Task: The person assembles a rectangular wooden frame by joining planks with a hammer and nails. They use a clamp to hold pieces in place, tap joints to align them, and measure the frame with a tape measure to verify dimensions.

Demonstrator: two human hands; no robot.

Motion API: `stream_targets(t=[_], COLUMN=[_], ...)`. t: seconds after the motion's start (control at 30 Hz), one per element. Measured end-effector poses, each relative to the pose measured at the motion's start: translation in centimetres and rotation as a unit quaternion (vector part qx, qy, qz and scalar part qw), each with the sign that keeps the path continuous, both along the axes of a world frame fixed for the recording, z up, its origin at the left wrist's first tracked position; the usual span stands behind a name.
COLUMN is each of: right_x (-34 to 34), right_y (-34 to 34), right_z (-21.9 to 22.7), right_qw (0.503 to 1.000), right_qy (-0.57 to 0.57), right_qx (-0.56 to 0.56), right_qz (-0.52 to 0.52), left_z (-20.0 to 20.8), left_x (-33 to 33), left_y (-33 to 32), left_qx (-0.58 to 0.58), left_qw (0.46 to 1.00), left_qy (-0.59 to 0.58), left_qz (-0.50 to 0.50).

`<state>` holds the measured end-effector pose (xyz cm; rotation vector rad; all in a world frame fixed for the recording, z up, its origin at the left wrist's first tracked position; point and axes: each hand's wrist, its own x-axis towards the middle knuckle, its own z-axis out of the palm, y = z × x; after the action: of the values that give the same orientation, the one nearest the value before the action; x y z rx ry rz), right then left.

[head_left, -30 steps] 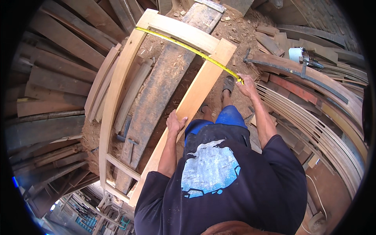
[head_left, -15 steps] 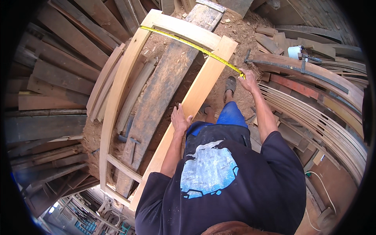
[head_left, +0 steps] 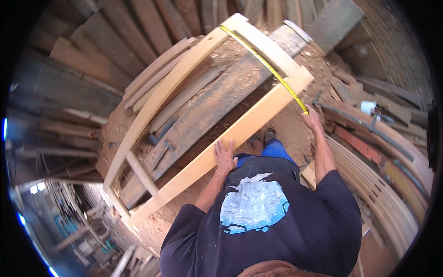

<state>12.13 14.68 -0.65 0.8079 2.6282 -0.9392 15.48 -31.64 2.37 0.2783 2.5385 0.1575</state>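
Observation:
A pale wooden frame (head_left: 251,121) with a crossbar lies over a dark, rough plank (head_left: 210,105). My left hand (head_left: 225,157) rests on the frame's near rail, its fingers spread and gripping nothing. My right hand (head_left: 314,120) is closed at the near end of a yellow tape measure (head_left: 270,67), just beyond the frame's right corner. The tape runs taut across the frame's far end to the opposite rail. Its case is mostly hidden by my fingers.
A hammer (head_left: 167,147) lies on the dark plank inside the frame. Boards (head_left: 101,39) are stacked along the left and far sides. On the right are long slats (head_left: 369,184), a bar clamp (head_left: 369,121) and a pale blue container (head_left: 368,107). Sawdust covers the ground.
The view has turned, so the frame and surroundings appear shifted and rotated clockwise. My left hand stays on the rail, and my right hand still holds the stretched tape.

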Motion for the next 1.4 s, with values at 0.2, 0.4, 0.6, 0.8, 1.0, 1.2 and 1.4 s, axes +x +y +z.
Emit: stream_targets(t=[0.2, 0.4, 0.6, 0.8, 1.0, 1.2, 1.4], right_x=[-1.1, -3.0, -2.8, -1.2, 4.0, 11.4, 15.9], right_y=[-5.4, -16.5, -27.7, -40.9, -53.4, -63.3, -70.2], right_z=[1.6, 3.3, 4.5, 5.2, 3.4, 5.5, 7.6], right_qw=[0.970, 0.938, 0.903, 0.894, 0.934, 0.943, 0.949], right_qy=[-0.009, -0.014, -0.051, -0.066, -0.043, -0.037, -0.059], right_qx=[-0.243, -0.326, -0.388, -0.377, -0.272, -0.213, -0.216], right_qz=[-0.014, 0.113, 0.177, 0.232, 0.227, 0.252, 0.220], left_z=[-0.9, 0.8, -0.6, -1.0, -0.8, 0.0, -4.2], left_x=[1.3, 5.5, 9.5, 11.9, 13.3, 14.2, 13.7], left_y=[-0.2, -3.8, -14.2, -34.5, -55.6, -66.1, -70.2], left_qx=[0.035, 0.085, 0.080, -0.021, -0.073, 0.050, 0.151], left_qw=[0.994, 0.954, 0.907, 0.842, 0.835, 0.913, 0.914], left_qy=[0.004, -0.008, 0.026, 0.098, 0.155, -0.060, -0.126], left_qz=[0.100, 0.288, 0.413, 0.530, 0.523, 0.401, 0.354])
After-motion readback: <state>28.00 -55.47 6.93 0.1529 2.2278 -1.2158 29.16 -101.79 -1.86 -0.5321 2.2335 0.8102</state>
